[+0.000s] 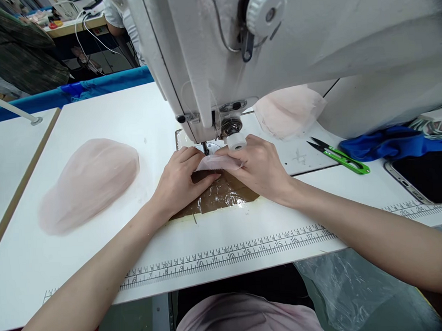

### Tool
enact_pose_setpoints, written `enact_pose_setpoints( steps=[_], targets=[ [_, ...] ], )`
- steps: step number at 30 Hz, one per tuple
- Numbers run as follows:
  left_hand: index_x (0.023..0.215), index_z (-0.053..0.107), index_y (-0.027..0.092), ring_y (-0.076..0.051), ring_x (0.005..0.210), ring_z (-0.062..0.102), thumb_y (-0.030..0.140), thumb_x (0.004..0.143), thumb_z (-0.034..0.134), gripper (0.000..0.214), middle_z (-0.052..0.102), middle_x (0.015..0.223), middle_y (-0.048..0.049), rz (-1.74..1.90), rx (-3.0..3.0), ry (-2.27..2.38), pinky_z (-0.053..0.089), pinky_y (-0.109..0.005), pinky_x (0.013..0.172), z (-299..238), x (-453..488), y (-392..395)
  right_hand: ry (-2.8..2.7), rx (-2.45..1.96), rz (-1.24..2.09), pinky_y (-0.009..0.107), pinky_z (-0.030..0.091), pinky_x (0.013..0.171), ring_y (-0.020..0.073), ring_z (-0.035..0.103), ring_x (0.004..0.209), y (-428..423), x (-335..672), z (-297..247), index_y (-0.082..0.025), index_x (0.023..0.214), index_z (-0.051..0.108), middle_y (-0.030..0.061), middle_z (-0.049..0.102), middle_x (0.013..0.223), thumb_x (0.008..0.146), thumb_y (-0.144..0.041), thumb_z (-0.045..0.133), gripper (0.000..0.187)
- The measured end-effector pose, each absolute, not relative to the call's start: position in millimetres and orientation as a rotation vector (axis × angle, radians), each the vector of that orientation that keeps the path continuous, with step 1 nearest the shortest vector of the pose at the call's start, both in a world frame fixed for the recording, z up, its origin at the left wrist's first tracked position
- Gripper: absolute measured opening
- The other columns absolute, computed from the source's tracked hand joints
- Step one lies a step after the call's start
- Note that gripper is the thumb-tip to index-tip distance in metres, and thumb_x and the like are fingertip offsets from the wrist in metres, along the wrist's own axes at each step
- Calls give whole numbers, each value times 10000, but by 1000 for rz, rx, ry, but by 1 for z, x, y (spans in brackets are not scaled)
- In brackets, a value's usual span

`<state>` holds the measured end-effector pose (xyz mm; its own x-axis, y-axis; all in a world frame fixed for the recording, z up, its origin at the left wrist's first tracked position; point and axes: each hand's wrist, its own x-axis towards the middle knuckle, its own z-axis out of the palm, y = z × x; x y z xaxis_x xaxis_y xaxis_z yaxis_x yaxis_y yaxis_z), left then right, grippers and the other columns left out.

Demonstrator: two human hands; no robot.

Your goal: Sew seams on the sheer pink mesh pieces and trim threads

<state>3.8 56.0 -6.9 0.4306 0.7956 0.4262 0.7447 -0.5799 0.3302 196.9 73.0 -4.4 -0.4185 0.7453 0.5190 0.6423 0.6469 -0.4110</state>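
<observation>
Head view. At work under the sewing machine (238, 47), with a small pale pink fabric piece (221, 162) laid at the foot of the needle bar (205, 147), on a shiny brown taped patch (222, 197) set into the white worktop (112, 121). Pinning the piece's left end with the left hand (181, 179), with fingers (201, 176) bent and tips down on the cloth, gripping nothing. Covering its right end with the right hand (259, 168), just beneath a white roller (236, 141), with fingers curled close over the edge. Cannot tell whether pinched there or merely pressed flat.

Judging from that: set both sets of fingertips level with each other and to either side of the needle, never in its path. Hold the cloth smooth between the hands without stretching so thin a material. Guide by sliding, not tugging. Press lightly enough to let the cloth travel. Watch for slipping on the glossy tape.

Elsewhere: to the left, well apart, a mound of similar pink pieces (90, 183). Far right, beyond the right hand, another pink heap (290, 111). Further right, green snips (343, 156), a blue cloth (388, 143) and a dark phone (422, 176). Along the near edge, a printed ruler (228, 255).
</observation>
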Motion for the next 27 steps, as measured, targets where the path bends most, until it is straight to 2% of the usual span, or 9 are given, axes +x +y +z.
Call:
enact_pose_setpoints(
  steps=[6, 12, 27],
  targets=[
    [868, 647, 154, -201, 823, 592, 190, 847, 557, 99, 650, 866, -53, 905, 2602, 1350, 501, -343, 764, -7, 4, 56, -2193, -1059, 223, 270, 340, 629, 124, 422, 566, 73, 197, -2, -216, 873, 762, 21, 640, 656, 973, -621, 257, 655],
    [823, 638, 154, -211, 820, 589, 152, 806, 539, 101, 651, 863, -62, 907, 2589, 1328, 509, -368, 763, -7, 4, 55, -2209, -1052, 215, 265, 323, 605, 124, 390, 557, 73, 199, 2, -199, 841, 758, 24, 616, 632, 973, -626, 239, 684],
    [774, 678, 180, -181, 806, 586, 144, 816, 530, 158, 667, 876, -50, 877, 2489, 1251, 498, -349, 749, 0, 1, 54, -2214, -1054, 159, 270, 344, 622, 128, 481, 577, 74, 198, -1, -225, 863, 763, 9, 648, 634, 1005, -488, 351, 509]
  ],
)
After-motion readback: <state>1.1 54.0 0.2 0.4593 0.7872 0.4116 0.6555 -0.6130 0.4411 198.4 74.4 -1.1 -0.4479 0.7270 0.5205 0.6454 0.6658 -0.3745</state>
